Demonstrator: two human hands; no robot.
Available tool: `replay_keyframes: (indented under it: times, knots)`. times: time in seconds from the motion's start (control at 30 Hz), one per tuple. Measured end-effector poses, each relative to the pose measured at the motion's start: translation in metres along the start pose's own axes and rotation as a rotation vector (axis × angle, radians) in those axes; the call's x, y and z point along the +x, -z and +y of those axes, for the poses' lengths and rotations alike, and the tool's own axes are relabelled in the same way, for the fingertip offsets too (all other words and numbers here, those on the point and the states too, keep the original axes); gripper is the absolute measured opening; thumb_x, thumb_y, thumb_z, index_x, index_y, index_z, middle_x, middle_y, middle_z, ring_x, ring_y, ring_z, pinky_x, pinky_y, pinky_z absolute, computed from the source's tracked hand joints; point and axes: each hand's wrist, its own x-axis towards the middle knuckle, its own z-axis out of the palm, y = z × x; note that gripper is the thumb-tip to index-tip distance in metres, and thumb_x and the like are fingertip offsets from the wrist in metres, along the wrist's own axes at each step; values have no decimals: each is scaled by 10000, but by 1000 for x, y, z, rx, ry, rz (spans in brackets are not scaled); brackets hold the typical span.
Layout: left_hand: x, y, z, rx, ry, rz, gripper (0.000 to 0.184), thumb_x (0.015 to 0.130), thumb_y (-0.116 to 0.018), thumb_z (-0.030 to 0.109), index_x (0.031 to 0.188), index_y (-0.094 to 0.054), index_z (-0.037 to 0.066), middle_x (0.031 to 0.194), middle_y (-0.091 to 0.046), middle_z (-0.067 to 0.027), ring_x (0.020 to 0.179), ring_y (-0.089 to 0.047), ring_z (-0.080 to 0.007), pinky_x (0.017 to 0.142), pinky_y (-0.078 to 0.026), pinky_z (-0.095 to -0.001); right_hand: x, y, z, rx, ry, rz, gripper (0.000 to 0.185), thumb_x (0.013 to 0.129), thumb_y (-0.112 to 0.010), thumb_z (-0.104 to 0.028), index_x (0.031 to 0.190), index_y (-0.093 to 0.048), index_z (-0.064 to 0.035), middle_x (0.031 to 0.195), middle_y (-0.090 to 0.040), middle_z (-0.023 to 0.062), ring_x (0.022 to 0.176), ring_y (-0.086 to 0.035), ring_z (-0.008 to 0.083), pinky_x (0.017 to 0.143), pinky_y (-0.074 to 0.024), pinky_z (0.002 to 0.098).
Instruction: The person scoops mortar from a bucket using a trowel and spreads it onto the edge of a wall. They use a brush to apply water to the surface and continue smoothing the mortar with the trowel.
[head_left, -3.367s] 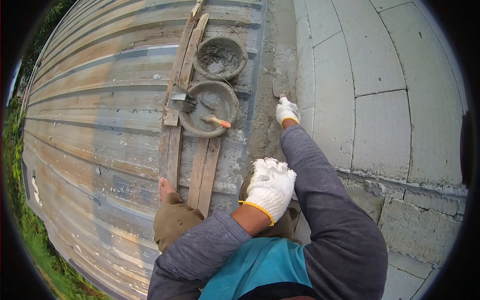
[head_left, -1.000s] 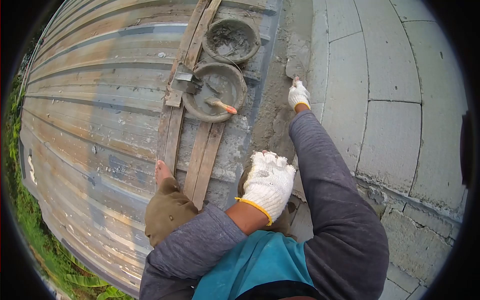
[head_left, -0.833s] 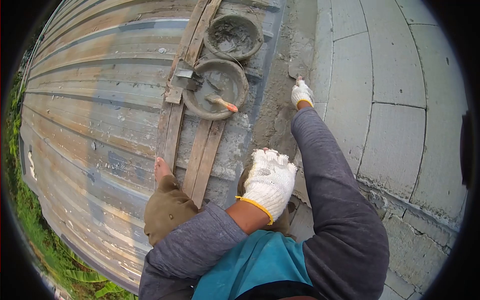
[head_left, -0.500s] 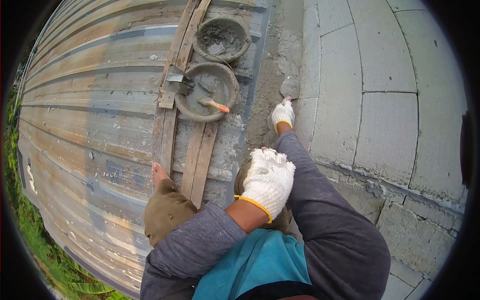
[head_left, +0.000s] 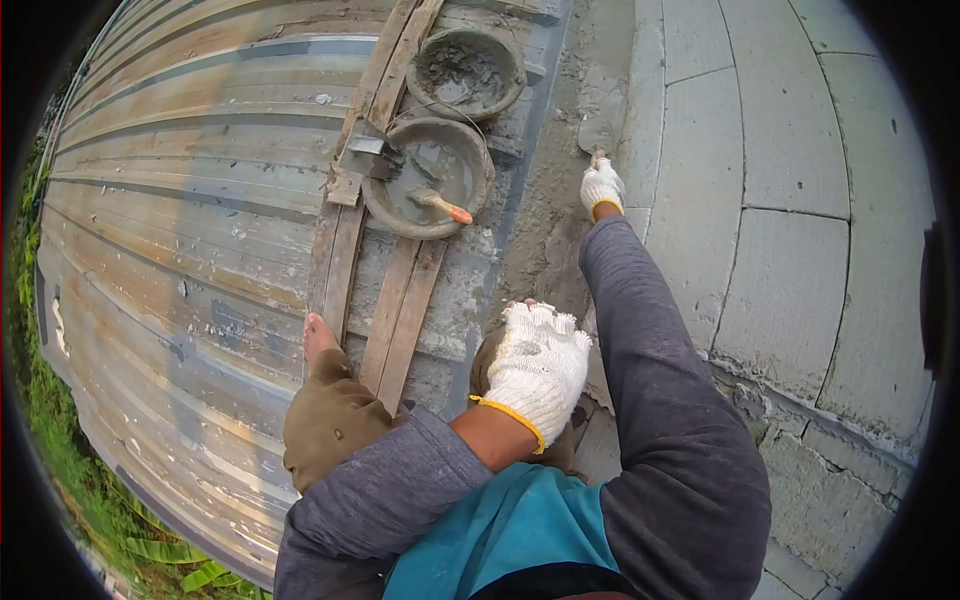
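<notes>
My right hand (head_left: 602, 187), in a white knit glove with cut-off fingers and a yellow cuff, is closed on a trowel. The trowel's mortar-coated blade (head_left: 597, 135) lies against the wet mortar strip (head_left: 550, 210) beside the block wall; its handle is hidden in the hand. My left hand (head_left: 540, 365), gloved the same way, rests over my bent knee in brown trousers. Its fingers bend down out of sight, so their grip is unclear. Left of the strip sits a round mortar tub (head_left: 475, 205), with an orange-tipped wooden handle (head_left: 442, 206) sticking out of it.
A second tub (head_left: 468, 75) holding mortar stands behind the first. Beside them, a metal box-like tool (head_left: 368, 155) sits by the wooden planks (head_left: 335, 260). Corrugated metal roofing (head_left: 190, 260) spreads left, and grey blocks (head_left: 790, 270) line the right. My bare foot (head_left: 319, 338) touches a plank.
My right hand and the trowel have moved forward along the mortar strip, and the arm is stretched further. My left hand stays on the knee. The view has shifted slightly.
</notes>
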Motion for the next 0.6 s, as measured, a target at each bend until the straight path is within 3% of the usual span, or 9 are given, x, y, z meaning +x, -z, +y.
replay_keyframes:
  times: [0.2,0.27,0.33,0.37,0.47,0.53,0.6]
  knots:
    - [5,-1,0,-39,-5,-17,300,904,-512,165,1170,-598,55,1269,-583,-185,1260,-508,-362,1023,-350,-484,-15,-8,11,-3,-95,-83,606,987,-321,-597,1242,-603,-125,1229,-629,233,1104,-609,394,941,-453,451]
    - [5,0,-1,-39,-15,-14,299,902,-514,164,1167,-599,52,1259,-588,-184,1248,-516,-361,1014,-355,-483,-6,-38,31,285,-386,-112,600,990,-317,-588,1230,-608,-121,1212,-637,233,1103,-618,377,935,-456,446]
    - [6,0,-1,-45,-19,-1,298,901,-515,162,1164,-600,50,1249,-592,-182,1235,-523,-359,1006,-361,-481,-77,-9,9,328,-323,-9,604,991,-337,-589,1081,-655,-83,1054,-675,207,981,-637,358,862,-468,424]
    - [7,0,0,-29,-21,19,297,897,-521,160,1161,-601,49,1243,-594,-181,1224,-528,-357,997,-367,-478,-79,-21,17,652,-515,-99,555,992,-371,-569,1119,-632,-96,1030,-674,189,932,-632,354,829,-470,417]
    - [9,-2,4,-18,-33,6,299,890,-532,158,1158,-602,47,1234,-598,-178,1207,-535,-351,985,-375,-470,-103,-38,21,665,-500,-97,505,997,-392,-531,1227,-586,-125,1052,-674,198,938,-636,359,828,-472,422]
    - [10,-2,5,-9,-50,-28,301,886,-538,157,1159,-601,46,1232,-598,-177,1202,-537,-348,982,-377,-465,-105,-46,19,457,-176,72,513,996,-398,-513,1298,-545,-126,1053,-671,218,939,-638,369,828,-473,432]
    - [10,-1,6,-17,-64,-42,304,883,-544,159,1163,-602,54,1233,-597,-173,1208,-532,-343,981,-377,-461,-83,-28,1,380,-122,52,527,994,-397,-503,1370,-490,-145,1076,-665,236,983,-641,384,840,-480,431]
